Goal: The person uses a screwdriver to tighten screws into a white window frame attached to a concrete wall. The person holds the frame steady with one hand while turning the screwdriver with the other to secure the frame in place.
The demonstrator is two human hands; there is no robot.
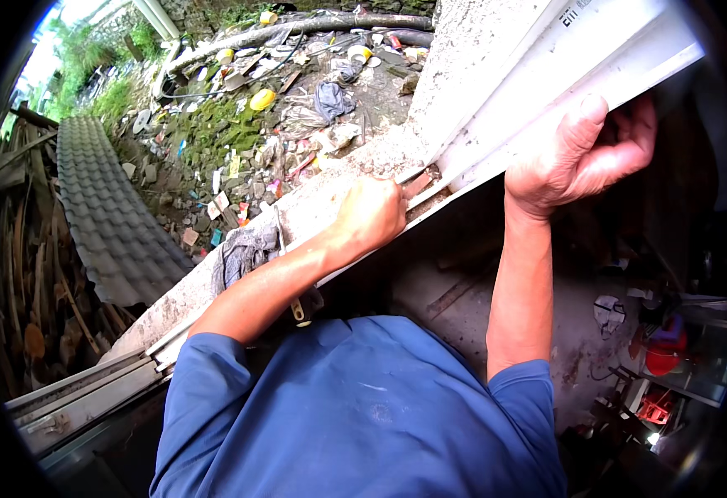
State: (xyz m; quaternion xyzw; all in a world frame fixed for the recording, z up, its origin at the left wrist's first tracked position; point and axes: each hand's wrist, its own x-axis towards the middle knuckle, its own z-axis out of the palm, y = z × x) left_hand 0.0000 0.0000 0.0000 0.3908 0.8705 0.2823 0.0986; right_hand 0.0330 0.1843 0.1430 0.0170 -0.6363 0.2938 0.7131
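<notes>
Left fingers curled tight into a fist; what they hold, if anything, I can't tell. Left hand (372,212) near centre, toward 12 o'clock, at the white grooved window rail (97,397), beside a thin reddish-brown flat strip (417,184) at the rail's corner. Right hand (581,158) at 2 o'clock, fingers half-curled, thumb up over the edge of the long white ridged frame panel (546,91); grip or contact unclear. Panel runs from the corner toward 1–2 o'clock. Crumpled dark grey cloth (247,253) on the rough pale concrete sill (151,319), 9 o'clock. Litter-strewn mossy ground (222,133), 11 o'clock; grey ribbed tile roofing (114,207), 10 o'clock.
</notes>
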